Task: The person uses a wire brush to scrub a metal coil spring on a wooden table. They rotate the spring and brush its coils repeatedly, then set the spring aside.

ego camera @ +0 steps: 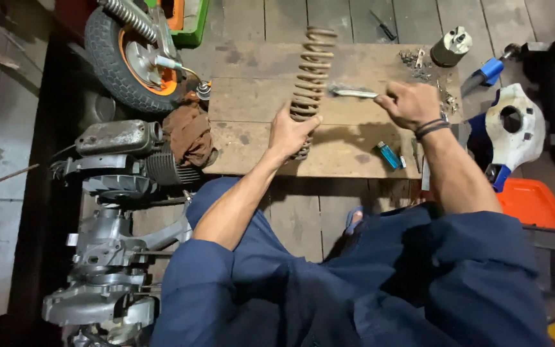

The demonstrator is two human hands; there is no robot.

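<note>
Two hands share the work: the left hand (288,132) wraps its fingers around the rusty coil spring (311,74), propping it upright on the wooden board (252,96), while the right hand (411,105) pinches a metal wrench (354,93) beside it.

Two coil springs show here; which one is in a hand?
The rusty brown spring on the wooden board, gripped by the left hand. The grey spring sits untouched by the wheel.
</note>
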